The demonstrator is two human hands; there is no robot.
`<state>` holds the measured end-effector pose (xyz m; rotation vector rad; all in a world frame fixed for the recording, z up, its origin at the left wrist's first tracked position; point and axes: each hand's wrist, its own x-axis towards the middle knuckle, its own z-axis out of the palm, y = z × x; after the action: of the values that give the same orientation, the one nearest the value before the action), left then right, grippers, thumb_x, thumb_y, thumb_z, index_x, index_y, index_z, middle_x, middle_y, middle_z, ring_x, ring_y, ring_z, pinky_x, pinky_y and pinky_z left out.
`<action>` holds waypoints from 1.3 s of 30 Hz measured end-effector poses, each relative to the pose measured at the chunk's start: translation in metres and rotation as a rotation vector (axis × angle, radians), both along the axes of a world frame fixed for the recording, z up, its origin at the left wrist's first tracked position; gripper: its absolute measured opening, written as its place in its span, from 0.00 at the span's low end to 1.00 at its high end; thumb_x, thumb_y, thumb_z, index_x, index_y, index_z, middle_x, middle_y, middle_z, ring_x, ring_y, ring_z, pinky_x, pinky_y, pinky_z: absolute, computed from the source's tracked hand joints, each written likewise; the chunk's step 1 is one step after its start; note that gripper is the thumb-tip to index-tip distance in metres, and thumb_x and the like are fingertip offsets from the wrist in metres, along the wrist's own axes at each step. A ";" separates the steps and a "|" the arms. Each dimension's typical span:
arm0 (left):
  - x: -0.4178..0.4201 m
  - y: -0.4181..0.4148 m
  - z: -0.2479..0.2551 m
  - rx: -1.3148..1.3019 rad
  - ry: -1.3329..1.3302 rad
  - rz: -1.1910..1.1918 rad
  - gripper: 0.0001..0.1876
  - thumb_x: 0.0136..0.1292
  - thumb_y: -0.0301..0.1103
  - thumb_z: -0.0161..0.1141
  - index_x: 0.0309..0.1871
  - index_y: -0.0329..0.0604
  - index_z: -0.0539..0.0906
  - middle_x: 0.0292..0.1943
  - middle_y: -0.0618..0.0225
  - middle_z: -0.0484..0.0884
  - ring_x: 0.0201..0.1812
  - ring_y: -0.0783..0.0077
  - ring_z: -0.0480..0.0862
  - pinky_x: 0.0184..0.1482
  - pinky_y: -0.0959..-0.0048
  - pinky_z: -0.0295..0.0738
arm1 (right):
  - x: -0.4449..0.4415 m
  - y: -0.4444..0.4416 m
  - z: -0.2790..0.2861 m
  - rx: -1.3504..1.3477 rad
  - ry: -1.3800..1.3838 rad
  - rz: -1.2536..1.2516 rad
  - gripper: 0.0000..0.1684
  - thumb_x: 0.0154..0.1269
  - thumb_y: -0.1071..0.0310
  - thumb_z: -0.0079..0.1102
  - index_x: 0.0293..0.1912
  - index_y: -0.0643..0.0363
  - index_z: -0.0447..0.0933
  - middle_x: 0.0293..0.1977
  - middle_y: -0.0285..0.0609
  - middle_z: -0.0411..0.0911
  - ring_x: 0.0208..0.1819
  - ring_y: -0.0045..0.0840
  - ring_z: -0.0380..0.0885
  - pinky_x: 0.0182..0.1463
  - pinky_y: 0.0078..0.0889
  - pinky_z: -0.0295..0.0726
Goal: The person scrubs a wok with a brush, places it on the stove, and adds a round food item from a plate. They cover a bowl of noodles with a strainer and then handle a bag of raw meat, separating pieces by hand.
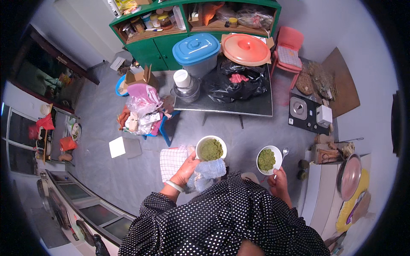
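Observation:
My left hand [187,169], with a pale bangle at the wrist, grips a white bowl [224,144] by its near-left side. Green mashed food [211,149] lies in this bowl. A folded light-blue towel [208,171] sits against the bowl's near side, next to my fingers. Off to the right, my right hand [279,182] holds a smaller white bowl [278,154] at its rim, also with green mash [266,160] inside. A metal spoon [285,151] runs along that bowl's right side, its handle going down to my right fingers.
Beyond the bowls stands a dark table [237,109] with a blue-lidded tub [196,49], a black plastic bag [221,84] and an orange lid [246,48]. A checked cushion [172,163] lies left of my left hand. A loaded blue stool [165,129] and white counter [315,192] flank the floor.

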<state>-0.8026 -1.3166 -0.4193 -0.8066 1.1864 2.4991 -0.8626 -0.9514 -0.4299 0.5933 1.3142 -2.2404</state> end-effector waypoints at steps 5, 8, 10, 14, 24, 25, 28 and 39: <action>-0.048 -0.009 -0.007 0.014 -0.006 0.048 0.23 0.61 0.22 0.54 0.61 0.40 0.71 0.47 0.61 0.82 0.41 0.68 0.84 0.44 0.70 0.81 | -0.071 -0.010 0.000 0.020 -0.011 0.084 0.16 0.60 0.67 0.50 0.49 0.57 0.68 0.20 0.31 0.64 0.11 0.14 0.55 0.14 0.20 0.52; -0.075 -0.013 -0.001 0.008 0.007 0.096 0.23 0.62 0.22 0.51 0.62 0.40 0.71 0.47 0.62 0.82 0.42 0.70 0.83 0.44 0.71 0.81 | -0.121 -0.020 0.004 0.056 0.003 0.162 0.14 0.60 0.67 0.50 0.47 0.57 0.68 0.17 0.30 0.62 0.11 0.14 0.55 0.14 0.21 0.51; -0.090 -0.018 -0.002 0.024 0.010 0.173 0.22 0.62 0.22 0.51 0.61 0.40 0.71 0.46 0.61 0.82 0.42 0.70 0.84 0.43 0.71 0.81 | -0.158 -0.033 0.010 0.082 -0.001 0.191 0.12 0.61 0.69 0.50 0.45 0.58 0.68 0.15 0.30 0.60 0.11 0.14 0.55 0.14 0.20 0.52; -0.125 -0.029 0.005 0.005 -0.013 0.255 0.21 0.62 0.23 0.51 0.61 0.39 0.71 0.47 0.61 0.81 0.41 0.70 0.84 0.43 0.71 0.81 | -0.235 -0.056 0.016 -0.048 0.018 0.222 0.08 0.63 0.73 0.50 0.42 0.58 0.67 0.20 0.33 0.64 0.12 0.14 0.56 0.14 0.19 0.53; -0.251 -0.116 0.039 -0.064 0.102 0.320 0.19 0.61 0.24 0.55 0.57 0.35 0.74 0.48 0.58 0.82 0.44 0.66 0.85 0.47 0.68 0.82 | -0.417 -0.202 0.033 -0.139 0.089 0.384 0.07 0.65 0.71 0.48 0.44 0.58 0.68 0.22 0.32 0.62 0.12 0.12 0.56 0.13 0.16 0.53; -0.266 -0.125 0.051 -0.076 0.114 0.307 0.19 0.62 0.24 0.55 0.57 0.35 0.74 0.48 0.58 0.82 0.44 0.66 0.85 0.47 0.68 0.82 | -0.430 -0.220 0.039 -0.137 0.105 0.388 0.07 0.65 0.71 0.48 0.43 0.58 0.68 0.21 0.31 0.61 0.12 0.11 0.56 0.12 0.16 0.53; -0.297 -0.170 0.047 -0.101 0.149 0.307 0.19 0.62 0.24 0.55 0.58 0.35 0.73 0.48 0.57 0.82 0.44 0.65 0.85 0.48 0.66 0.82 | -0.468 -0.272 0.035 -0.173 0.134 0.354 0.06 0.65 0.71 0.48 0.42 0.58 0.65 0.24 0.40 0.71 0.12 0.12 0.56 0.12 0.16 0.54; -0.403 -0.268 0.023 0.027 0.135 0.310 0.21 0.65 0.27 0.54 0.61 0.38 0.70 0.51 0.55 0.80 0.47 0.62 0.84 0.48 0.63 0.82 | -0.574 -0.418 0.019 -0.116 0.129 0.328 0.06 0.64 0.70 0.46 0.40 0.59 0.63 0.35 0.65 0.77 0.11 0.13 0.51 0.12 0.14 0.52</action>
<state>-1.2051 -1.5847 -0.3964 -0.8871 1.1412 2.8534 -1.4369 -1.3695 -0.4106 0.1780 1.2304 -2.0906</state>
